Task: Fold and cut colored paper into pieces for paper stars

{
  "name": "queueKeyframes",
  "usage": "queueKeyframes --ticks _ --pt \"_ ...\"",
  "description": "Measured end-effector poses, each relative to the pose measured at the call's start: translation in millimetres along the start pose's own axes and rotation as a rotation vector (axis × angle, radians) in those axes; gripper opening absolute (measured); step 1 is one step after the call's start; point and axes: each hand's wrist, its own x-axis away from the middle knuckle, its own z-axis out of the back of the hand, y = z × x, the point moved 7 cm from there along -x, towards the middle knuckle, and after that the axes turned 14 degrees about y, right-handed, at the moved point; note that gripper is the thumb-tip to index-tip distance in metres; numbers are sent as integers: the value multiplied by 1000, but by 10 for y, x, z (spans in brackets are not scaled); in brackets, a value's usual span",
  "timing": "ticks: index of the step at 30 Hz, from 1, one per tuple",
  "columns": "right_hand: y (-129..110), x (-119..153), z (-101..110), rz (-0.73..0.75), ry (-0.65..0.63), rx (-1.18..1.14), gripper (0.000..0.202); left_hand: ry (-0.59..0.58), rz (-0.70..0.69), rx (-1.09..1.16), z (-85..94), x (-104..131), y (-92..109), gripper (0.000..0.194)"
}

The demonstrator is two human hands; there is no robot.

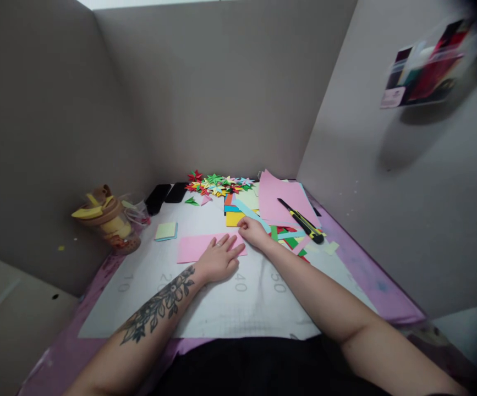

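A sheet of pink paper (191, 248) lies on the white mat in front of me. Across its right part my left hand (220, 257) rests flat, fingers spread, a ring on one of them. At the sheet's upper right corner is my right hand (255, 233), its fingers curled closed. Whatever they may pinch is hidden. Just beyond those fingertips lie a yellow paper piece (233, 219) and a light blue strip (246, 209).
Folded paper stars (215, 184) sit at the back. Right of my hands, a utility knife (302, 221) lies on pink sheets (277, 192), near scattered strips (291, 242). Small paper squares (166, 231), two black phones (158, 198) and a brown-lidded cup (112, 225) stand left. Grey partitions (221, 93) enclose the table.
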Motion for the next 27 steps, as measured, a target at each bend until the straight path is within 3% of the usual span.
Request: queueKeyframes --ticks 8,14,18,20,23,27 --pt "-23 24 21 51 27 50 20 -93 1 51 113 320 -26 50" --pt "-81 61 18 -6 -62 13 21 -32 127 171 302 670 -185 53" --pt "-123 114 -2 -101 -218 -38 36 255 342 324 442 690 -612 42" --pt "-152 134 7 -95 -277 8 27 404 406 259 516 682 -870 36" --pt "-228 168 14 -64 -353 -6 7 467 415 191 597 643 -1134 51" --pt "-433 164 143 40 -263 -126 3 443 499 281 768 595 -1318 76"
